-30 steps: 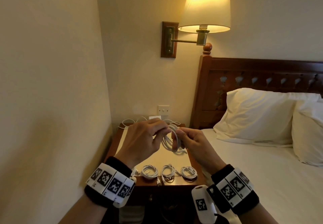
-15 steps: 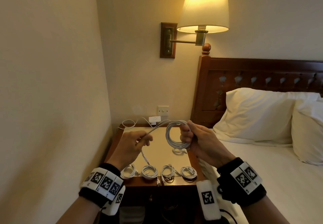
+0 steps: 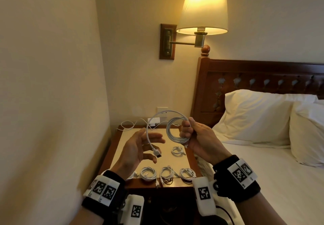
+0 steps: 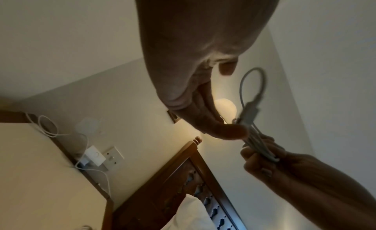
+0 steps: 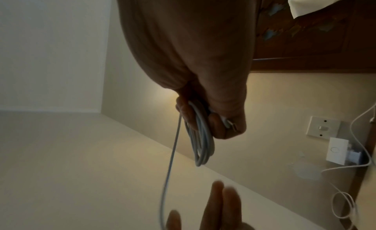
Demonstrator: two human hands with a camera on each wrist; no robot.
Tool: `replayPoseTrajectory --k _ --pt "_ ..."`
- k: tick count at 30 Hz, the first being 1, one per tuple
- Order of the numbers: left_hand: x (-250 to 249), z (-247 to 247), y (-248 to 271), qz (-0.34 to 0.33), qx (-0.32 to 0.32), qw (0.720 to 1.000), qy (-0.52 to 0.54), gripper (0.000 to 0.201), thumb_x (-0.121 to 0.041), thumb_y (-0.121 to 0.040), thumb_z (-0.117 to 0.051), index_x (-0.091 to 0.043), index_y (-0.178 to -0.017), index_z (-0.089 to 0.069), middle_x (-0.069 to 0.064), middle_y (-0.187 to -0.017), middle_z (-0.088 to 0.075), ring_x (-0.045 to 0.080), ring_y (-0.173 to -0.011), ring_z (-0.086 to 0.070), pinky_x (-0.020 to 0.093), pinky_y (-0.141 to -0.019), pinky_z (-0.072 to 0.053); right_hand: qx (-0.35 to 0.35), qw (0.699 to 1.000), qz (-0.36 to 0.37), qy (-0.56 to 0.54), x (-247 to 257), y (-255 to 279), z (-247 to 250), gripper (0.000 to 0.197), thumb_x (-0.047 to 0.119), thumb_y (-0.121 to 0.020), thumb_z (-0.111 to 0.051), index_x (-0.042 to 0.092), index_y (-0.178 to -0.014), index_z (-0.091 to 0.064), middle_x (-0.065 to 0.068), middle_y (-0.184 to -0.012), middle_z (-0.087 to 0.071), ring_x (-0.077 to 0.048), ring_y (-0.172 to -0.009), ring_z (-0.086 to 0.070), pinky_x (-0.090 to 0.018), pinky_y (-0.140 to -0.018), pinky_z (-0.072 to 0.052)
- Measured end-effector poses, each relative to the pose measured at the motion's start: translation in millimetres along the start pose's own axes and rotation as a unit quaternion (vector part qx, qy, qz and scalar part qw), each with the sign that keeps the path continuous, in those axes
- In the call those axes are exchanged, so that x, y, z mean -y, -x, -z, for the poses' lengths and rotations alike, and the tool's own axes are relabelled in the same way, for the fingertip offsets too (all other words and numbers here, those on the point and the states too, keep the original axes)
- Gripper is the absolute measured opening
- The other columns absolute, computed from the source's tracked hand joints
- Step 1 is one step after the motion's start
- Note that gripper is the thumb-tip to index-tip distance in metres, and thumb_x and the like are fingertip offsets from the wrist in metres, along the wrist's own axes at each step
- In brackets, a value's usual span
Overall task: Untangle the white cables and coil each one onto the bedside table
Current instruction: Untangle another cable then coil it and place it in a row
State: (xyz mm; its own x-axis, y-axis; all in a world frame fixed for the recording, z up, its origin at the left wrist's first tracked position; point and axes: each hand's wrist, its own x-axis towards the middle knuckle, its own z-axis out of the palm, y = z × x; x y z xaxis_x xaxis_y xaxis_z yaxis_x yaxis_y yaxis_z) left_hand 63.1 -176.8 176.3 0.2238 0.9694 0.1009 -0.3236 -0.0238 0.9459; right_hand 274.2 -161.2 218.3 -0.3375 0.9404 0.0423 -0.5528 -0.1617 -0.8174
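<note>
My right hand [image 3: 185, 131] grips a coil of white cable [image 3: 175, 130] upright above the bedside table [image 3: 172, 162]. In the right wrist view, that hand's fingers [image 5: 213, 114] wrap round the coil [image 5: 201, 145]. The cable's free tail arcs up and left, then down to a USB plug [image 3: 157, 152] in front of my left hand [image 3: 154, 147]. The left hand is open with fingers spread and holds nothing. The left wrist view shows the plug [image 4: 251, 107] beside that hand's thumb [image 4: 223, 132]. Several finished coils [image 3: 167, 172] lie along the table's front, and one more [image 3: 178, 150] lies further back.
A loose white cable [image 3: 129, 125] and a white charger [image 3: 154, 120] plugged in at the wall sit at the table's back edge. A wall stands close on the left. The bed with pillows [image 3: 254, 116] is on the right, and a lit wall lamp [image 3: 201, 10] hangs above.
My left hand has let go of the cable tail and opened. The tail now swings free in an arc with its plug hanging. My right hand keeps hold of the coil.
</note>
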Motion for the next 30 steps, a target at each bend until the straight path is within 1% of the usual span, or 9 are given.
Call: replayPoseTrajectory --k 4,7,10,12,17,21,23,26,30 --pt "10.8 8.2 7.1 -0.022 0.037 0.998 0.040 0.069 -0.058 -0.091 -0.044 0.005 -0.104 -0.068 0.025 -0.095 -0.067 0.029 -0.074 -0.063 0.035 -0.055 -0.050 -0.024 1.000 0.009 0.008 3.7 -1.3 2.2 0.037 0.031 -0.105 -0.028 0.011 -0.081 -0.048 0.001 -0.065 -0.034 -0.010 -0.058 -0.035 -0.026 -0.063 -0.025" --pt "14.4 10.2 8.7 -0.107 0.031 0.993 -0.033 0.052 -0.045 -0.079 -0.075 0.001 -0.101 -0.070 0.021 -0.091 -0.067 0.027 -0.078 -0.062 0.033 -0.058 -0.052 -0.028 1.000 0.010 -0.002 3.1 -2.7 3.4 0.038 0.031 -0.106 -0.027 0.011 -0.081 -0.048 0.002 -0.065 -0.035 -0.010 -0.057 -0.036 -0.025 -0.063 -0.026" --pt "8.2 11.7 7.5 -0.140 0.014 0.989 -0.033 0.024 -0.021 -0.088 -0.067 0.000 -0.099 -0.072 0.023 -0.092 -0.068 0.028 -0.078 -0.061 0.033 -0.058 -0.052 -0.036 0.999 0.015 -0.001 3.3 -3.6 4.2 0.039 0.032 -0.106 -0.026 0.011 -0.081 -0.048 0.002 -0.065 -0.035 -0.009 -0.056 -0.037 -0.025 -0.062 -0.027" --pt "3.3 9.7 6.8 -0.140 0.010 0.989 -0.041 0.023 -0.012 -0.088 -0.061 0.000 -0.105 -0.071 0.023 -0.094 -0.068 0.028 -0.077 -0.061 0.033 -0.056 -0.051 -0.039 0.999 0.018 -0.002 4.5 -3.9 4.9 0.039 0.032 -0.106 -0.026 0.011 -0.081 -0.048 0.001 -0.065 -0.035 -0.009 -0.056 -0.038 -0.024 -0.062 -0.028" --pt "6.0 -1.4 1.2 -0.137 -0.010 0.977 -0.164 0.018 -0.007 -0.082 -0.072 -0.003 -0.100 -0.073 0.008 -0.078 -0.070 0.021 -0.063 -0.060 0.030 -0.046 -0.050 -0.045 0.999 0.018 -0.002 4.7 -5.7 2.5 0.039 0.031 -0.106 -0.026 0.011 -0.081 -0.048 0.001 -0.064 -0.036 -0.010 -0.056 -0.037 -0.025 -0.063 -0.029" --pt "9.8 -0.8 -10.4 -0.165 -0.117 0.962 -0.183 0.011 -0.009 -0.091 -0.064 -0.008 -0.093 -0.074 0.005 -0.076 -0.070 0.019 -0.067 -0.063 0.029 -0.044 -0.051 -0.036 0.999 0.005 -0.016 3.3 -4.5 0.4 0.039 0.030 -0.106 -0.026 0.011 -0.081 -0.048 0.001 -0.064 -0.036 -0.010 -0.057 -0.036 -0.025 -0.064 -0.028" --pt "3.8 -3.5 -17.3 -0.134 -0.145 0.970 -0.140 0.017 -0.014 -0.095 -0.057 -0.007 -0.095 -0.072 0.007 -0.079 -0.071 0.017 -0.067 -0.063 0.026 -0.045 -0.050 -0.023 1.000 -0.007 -0.016 -1.7 -3.2 -2.4 0.038 0.030 -0.106 -0.026 0.010 -0.083 -0.048 0.001 -0.064 -0.036 -0.011 -0.057 -0.036 -0.025 -0.064 -0.028" --pt "-2.5 -11.9 -24.1 -0.046 -0.112 0.992 -0.033 0.025 -0.018 -0.100 -0.049 -0.002 -0.098 -0.069 0.006 -0.078 -0.067 0.011 -0.060 -0.058 0.022 -0.046 -0.043 -0.006 1.000 -0.026 -0.010 -10.8 -1.5 -8.4 0.037 0.029 -0.106 -0.027 0.010 -0.084 -0.049 0.001 -0.064 -0.039 -0.011 -0.057 -0.036 -0.026 -0.063 -0.029" --pt "2.8 -16.2 -26.3 0.086 -0.068 0.993 0.033 0.025 -0.025 -0.100 -0.049 -0.010 -0.095 -0.068 0.001 -0.072 -0.057 0.010 -0.059 -0.045 0.025 -0.055 -0.037 0.015 0.999 -0.050 -0.010 -15.2 0.5 -11.4 0.036 0.030 -0.105 -0.029 0.010 -0.084 -0.050 0.001 -0.065 -0.039 -0.011 -0.057 -0.038 -0.024 -0.062 -0.032"
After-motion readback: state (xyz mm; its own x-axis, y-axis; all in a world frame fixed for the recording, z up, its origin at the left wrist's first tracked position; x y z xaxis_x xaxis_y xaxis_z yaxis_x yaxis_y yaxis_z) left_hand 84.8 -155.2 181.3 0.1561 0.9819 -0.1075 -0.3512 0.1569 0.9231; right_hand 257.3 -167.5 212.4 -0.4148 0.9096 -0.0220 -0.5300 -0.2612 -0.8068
